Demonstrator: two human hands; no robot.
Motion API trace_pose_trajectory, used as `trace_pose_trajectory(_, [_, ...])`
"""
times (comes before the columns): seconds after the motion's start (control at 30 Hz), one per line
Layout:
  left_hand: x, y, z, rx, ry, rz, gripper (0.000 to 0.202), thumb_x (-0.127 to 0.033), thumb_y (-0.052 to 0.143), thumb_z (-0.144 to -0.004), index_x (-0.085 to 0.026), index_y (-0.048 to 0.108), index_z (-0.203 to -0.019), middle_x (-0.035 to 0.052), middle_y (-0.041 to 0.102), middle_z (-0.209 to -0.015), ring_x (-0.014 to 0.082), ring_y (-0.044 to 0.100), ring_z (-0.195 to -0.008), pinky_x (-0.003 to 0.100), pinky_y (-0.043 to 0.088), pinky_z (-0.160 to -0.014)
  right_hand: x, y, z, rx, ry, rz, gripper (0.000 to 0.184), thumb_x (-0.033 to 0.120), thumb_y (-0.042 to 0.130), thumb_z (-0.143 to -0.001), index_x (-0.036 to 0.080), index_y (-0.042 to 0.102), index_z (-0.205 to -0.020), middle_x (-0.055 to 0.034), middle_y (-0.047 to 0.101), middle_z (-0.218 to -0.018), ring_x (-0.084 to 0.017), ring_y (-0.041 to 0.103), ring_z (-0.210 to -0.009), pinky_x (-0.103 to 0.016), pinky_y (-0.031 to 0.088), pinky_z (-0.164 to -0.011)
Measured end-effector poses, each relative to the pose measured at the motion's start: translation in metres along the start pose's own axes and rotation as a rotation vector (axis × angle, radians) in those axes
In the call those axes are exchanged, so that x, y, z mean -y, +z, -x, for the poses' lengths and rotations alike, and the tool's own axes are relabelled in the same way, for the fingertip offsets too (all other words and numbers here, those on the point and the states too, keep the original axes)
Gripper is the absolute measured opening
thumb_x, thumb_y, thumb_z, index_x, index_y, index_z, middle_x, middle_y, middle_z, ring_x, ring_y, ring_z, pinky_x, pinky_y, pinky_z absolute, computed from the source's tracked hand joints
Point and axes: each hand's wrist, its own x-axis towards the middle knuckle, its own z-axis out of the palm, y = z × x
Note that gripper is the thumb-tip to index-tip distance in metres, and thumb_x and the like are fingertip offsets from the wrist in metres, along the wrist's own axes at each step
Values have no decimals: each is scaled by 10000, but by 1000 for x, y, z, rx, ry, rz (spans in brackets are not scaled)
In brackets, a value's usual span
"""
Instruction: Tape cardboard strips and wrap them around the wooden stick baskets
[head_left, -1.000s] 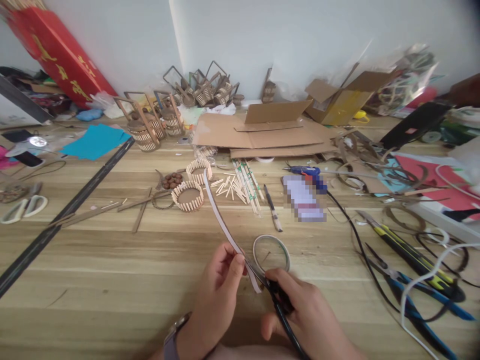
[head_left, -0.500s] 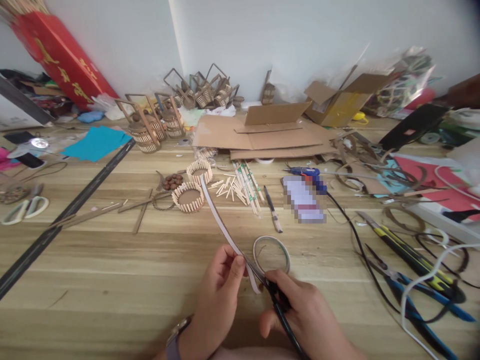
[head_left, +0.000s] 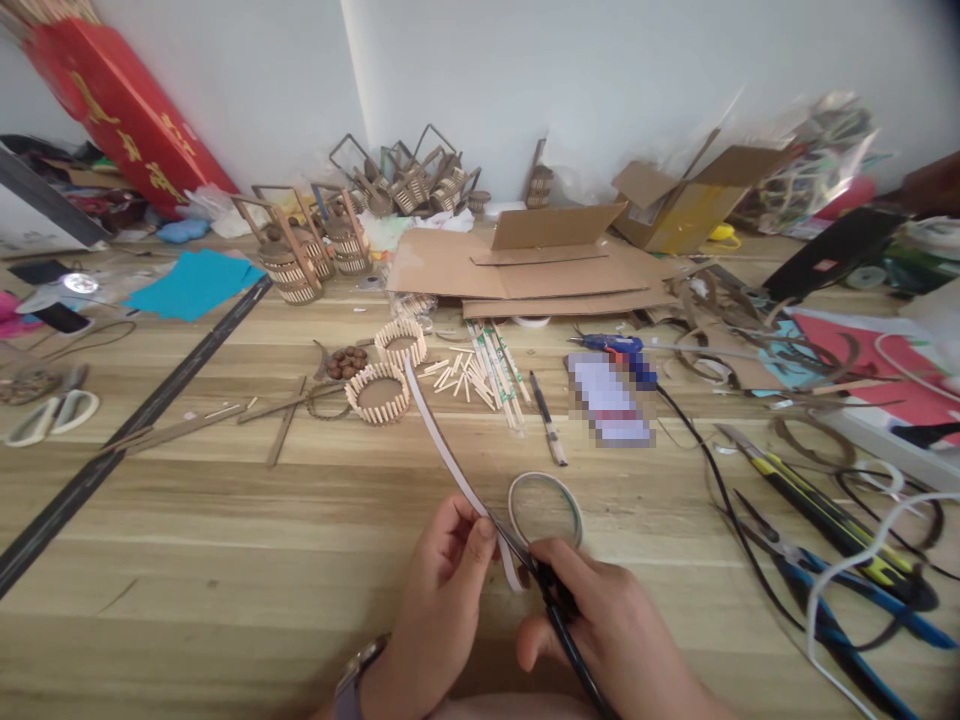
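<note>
My left hand (head_left: 457, 565) pinches a narrow white-faced strip (head_left: 442, 445) between thumb and fingers. The strip's long part runs up and away toward the stick rings, and its short end curls down below my fingers. My right hand (head_left: 600, 600) is closed around a black-handled tool (head_left: 564, 625) with slim dark jaws, scissors or pliers. Its jaws lie against the strip beside my left thumb; whether they grip it I cannot tell. Just beyond both hands lies a roll of tape (head_left: 546, 474). Two rings of small sticks (head_left: 377, 393) stand near the strip's far end.
Loose short sticks (head_left: 469, 375), a pen (head_left: 547, 418) and a blurred-out phone (head_left: 609, 398) lie ahead. At right are a yellow utility knife (head_left: 825, 510), blue-handled pliers (head_left: 810, 590) and cables. Cardboard sheets (head_left: 525, 275) and small baskets (head_left: 292, 265) stand farther back. White-handled scissors (head_left: 56, 415) lie left.
My left hand has shifted very slightly right and down with the strip, closer to the tool. My right hand keeps nearly the same place and grip.
</note>
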Motion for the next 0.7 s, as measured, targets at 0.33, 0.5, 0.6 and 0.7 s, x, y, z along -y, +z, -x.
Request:
trace_pose_trajectory(0.33, [-7, -3, -5, -87, -5, -19, 419, -599, 650, -785, -191, 566, -742, -17, 552, -665, 142, 508, -650, 239, 421, -620, -1, 0, 4, -22, 24, -20, 375, 557, 710, -756, 220, 585, -865, 52, 611, -582, -114, 537, -428, -201, 361, -434])
trace_pose_trajectory(0.5, [-6, 1, -2, -38, 9, 53, 364, -547, 642, -818, -191, 583, -775, -26, 544, -674, 135, 508, -666, 231, 432, -651, 0, -2, 3, 19, 50, -45, 377, 502, 750, -730, 216, 578, -905, 43, 618, -612, -126, 557, -472, -204, 364, -455])
trace_pose_trajectory(0.6, [-3, 2, -1, -30, 12, 67, 341, -518, 636, -836, -186, 584, -778, -21, 561, -700, 132, 517, -690, 228, 440, -678, 1, -3, 2, 45, 75, -48, 400, 479, 771, -706, 208, 574, -924, 43, 618, -626, -135, 568, -494, -207, 362, -462])
trace_pose_trajectory(0.7, [-3, 1, -1, -33, 30, 62, 318, -497, 621, -854, -189, 580, -789, -24, 566, -708, 126, 526, -692, 222, 446, -683, 1, -4, 1, 70, 93, -46, 367, 492, 734, -740, 207, 571, -905, 38, 617, -626, -137, 572, -496, -209, 361, -467])
